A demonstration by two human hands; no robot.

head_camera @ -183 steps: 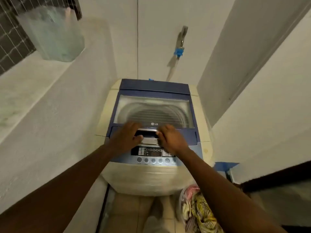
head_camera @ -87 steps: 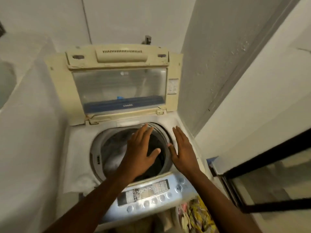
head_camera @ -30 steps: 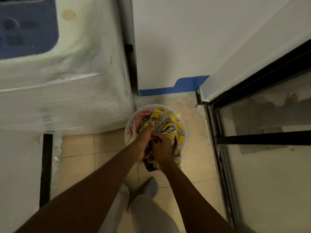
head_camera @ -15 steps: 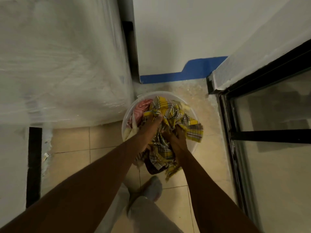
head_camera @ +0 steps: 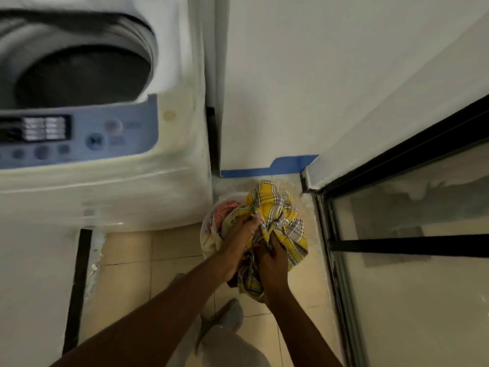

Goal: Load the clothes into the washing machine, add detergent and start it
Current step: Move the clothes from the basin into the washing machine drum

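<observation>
Both hands clutch a bundle of yellow plaid cloth (head_camera: 275,207) above a white basin (head_camera: 205,231) on the tiled floor (head_camera: 127,260). The left hand (head_camera: 238,242) has its fingers (head_camera: 250,223) curled tight into the fabric; the right hand (head_camera: 271,260) grips it from below. The washing machine (head_camera: 105,181) stands just left, its drum (head_camera: 82,75) uncovered.

- The washing machine (head_camera: 169,181) has a smooth plastic shell, off-white with a faint sheen, and a satin blue control panel (head_camera: 113,139).
- The yellow checked cloth (head_camera: 275,205) is soft woven fabric, matt and crumpled.
- The bucket (head_camera: 205,229) looks like pale, smooth plastic.
- The floor (head_camera: 127,274) is glazed beige tile, slightly glossy.
- The wall (head_camera: 291,75) is matt white paint.
- The door (head_camera: 412,287) is glossy glass in a black frame.
</observation>
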